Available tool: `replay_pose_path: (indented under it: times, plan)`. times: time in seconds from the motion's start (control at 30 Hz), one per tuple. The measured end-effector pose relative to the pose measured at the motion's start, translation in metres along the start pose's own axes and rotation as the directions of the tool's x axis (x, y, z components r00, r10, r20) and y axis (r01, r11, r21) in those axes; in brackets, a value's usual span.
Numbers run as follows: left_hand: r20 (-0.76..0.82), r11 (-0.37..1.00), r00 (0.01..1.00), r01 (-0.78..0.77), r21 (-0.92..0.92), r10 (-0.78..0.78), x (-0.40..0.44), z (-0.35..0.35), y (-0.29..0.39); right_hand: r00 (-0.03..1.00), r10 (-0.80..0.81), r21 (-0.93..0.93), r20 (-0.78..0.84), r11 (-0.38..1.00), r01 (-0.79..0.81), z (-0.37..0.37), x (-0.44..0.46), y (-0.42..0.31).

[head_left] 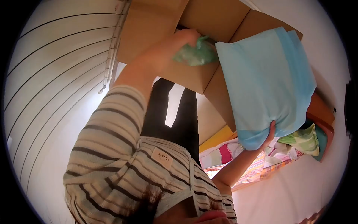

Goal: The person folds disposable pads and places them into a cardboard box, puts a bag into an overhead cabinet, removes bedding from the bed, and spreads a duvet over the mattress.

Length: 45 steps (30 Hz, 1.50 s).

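My left hand [189,36] is closed on a thin green plastic bag [199,54], which hangs over the open cardboard box [212,16]; motion blurs its fingers slightly. On the right, my right hand [271,136] grips the lower edge of a large folded light-blue sheet [261,74]. The sheet covers part of the box's right flaps. Some fingers of my right hand are hidden behind the sheet.
Patterned cloths [257,164] and a green-and-white cloth [304,140] lie at the lower right, near a reddish-brown stool or chair [320,108]. Beside the box is a yellow object [216,140]. A white striped surface [67,56] spans the left side.
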<state>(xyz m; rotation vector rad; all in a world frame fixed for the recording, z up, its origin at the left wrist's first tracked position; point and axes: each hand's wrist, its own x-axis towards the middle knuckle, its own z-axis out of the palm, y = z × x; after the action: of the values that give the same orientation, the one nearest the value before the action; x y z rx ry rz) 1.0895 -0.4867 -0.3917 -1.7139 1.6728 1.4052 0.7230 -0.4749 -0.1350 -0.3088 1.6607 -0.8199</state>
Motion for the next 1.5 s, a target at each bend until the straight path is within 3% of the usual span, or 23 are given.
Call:
replay_pose_path:
  times: [0.07,0.13,0.2,0.23,0.3,0.33,0.4,0.43,0.47,0.53,0.6,0.73,0.8,0.93,1.07,1.13,1.17,1.23,1.3,1.33,1.4,1.43,1.5]
  plan:
    - [-0.246,0.995,0.969,0.027,0.092,-0.004,-0.05,-0.007,0.019,0.999,-0.03,0.011,0.02,1.0,0.03,-0.008,0.006,-0.014]
    - [-0.303,0.996,0.952,-0.014,0.083,0.039,-0.101,-0.003,0.028,0.998,-0.05,0.026,0.048,0.998,0.049,-0.007,0.003,-0.034]
    - [-0.366,0.996,0.927,-0.055,0.075,0.079,-0.128,0.004,0.038,0.963,-0.269,0.022,-0.009,0.963,0.27,0.006,-0.005,-0.054]
    - [-0.415,0.996,0.906,-0.084,0.032,0.09,-0.13,0.013,0.041,0.963,-0.271,0.029,-0.007,0.962,0.271,0.018,-0.011,-0.065]
    - [-0.467,0.994,0.88,-0.109,-0.013,0.091,-0.146,0.015,0.055,0.898,-0.429,-0.241,0.098,0.865,0.44,0.046,-0.022,-0.081]
    - [-0.452,0.991,0.891,-0.091,-0.097,0.038,-0.163,0.014,0.064,0.897,-0.427,-0.24,0.109,0.865,0.441,0.056,-0.023,-0.078]
    - [-0.439,0.982,0.898,-0.06,-0.182,-0.026,-0.191,0.022,0.076,0.707,-0.638,-0.37,0.306,0.605,0.705,0.077,-0.023,-0.072]
    - [-0.463,0.985,0.887,-0.08,-0.151,0.001,-0.2,0.031,0.078,0.686,-0.627,-0.485,0.37,0.499,0.718,0.083,-0.018,-0.069]
    - [-0.484,0.988,0.875,-0.1,-0.119,0.03,-0.208,0.04,0.079,0.682,-0.626,-0.476,0.379,0.5,0.724,0.09,-0.014,-0.06]
    - [-0.51,0.988,0.859,-0.115,-0.1,0.048,-0.226,0.052,0.084,0.666,-0.359,-0.268,0.654,0.714,0.647,0.103,-0.01,-0.042]
    - [-0.539,0.987,0.839,-0.136,-0.081,0.071,-0.236,0.062,0.085,0.594,-0.17,-0.451,0.786,0.498,0.74,0.12,0.004,-0.021]
    - [-0.583,0.982,0.8,-0.186,-0.018,0.141,-0.245,0.076,0.082,0.437,0.297,-0.524,0.849,0.579,0.625,0.194,0.005,0.038]
    - [-0.611,0.972,0.768,-0.236,0.011,0.193,-0.251,0.084,0.076,0.235,0.384,-0.434,0.893,0.596,0.675,0.225,-0.007,0.064]
    - [-0.617,0.962,0.753,-0.272,0.025,0.229,-0.253,0.095,0.072,0.23,0.509,-0.509,0.829,0.519,0.686,0.251,0.003,0.123]
    - [-0.65,0.948,0.723,-0.319,-0.01,0.236,-0.258,0.094,0.069,0.281,0.577,-0.62,0.767,0.555,0.555,0.257,0.02,0.182]
    - [-0.648,0.946,0.715,-0.324,0.025,0.262,-0.259,0.091,0.069,0.513,0.603,-0.788,0.611,0.523,0.324,0.252,0.035,0.209]
    - [-0.654,0.943,0.709,-0.331,0.021,0.264,-0.257,0.092,0.068,0.513,0.519,-0.73,0.683,0.485,0.481,0.241,0.053,0.227]
    - [-0.64,0.946,0.731,-0.323,-0.017,0.238,-0.253,0.095,0.067,0.525,0.206,-0.564,0.826,0.321,0.761,0.197,0.117,0.279]
    - [-0.673,0.94,0.7,-0.34,-0.023,0.237,-0.247,0.096,0.066,0.767,0.378,-0.825,0.519,-0.013,0.565,0.178,0.158,0.284]
    - [-0.704,0.935,0.671,-0.354,-0.026,0.235,-0.244,0.096,0.066,0.765,0.382,-0.824,0.518,-0.017,0.567,0.169,0.18,0.286]
    - [-0.692,0.934,0.686,-0.355,-0.047,0.226,-0.242,0.094,0.066,0.548,0.627,-0.268,0.553,-0.49,0.83,0.152,0.216,0.297]
    - [-0.679,0.931,0.698,-0.36,-0.06,0.226,-0.241,0.091,0.064,0.546,0.634,-0.265,0.548,-0.488,0.832,0.146,0.228,0.309]
    - [-0.667,0.932,0.711,-0.357,-0.067,0.225,-0.242,0.087,0.062,0.501,0.489,-0.36,0.713,-0.359,0.861,0.138,0.243,0.33]
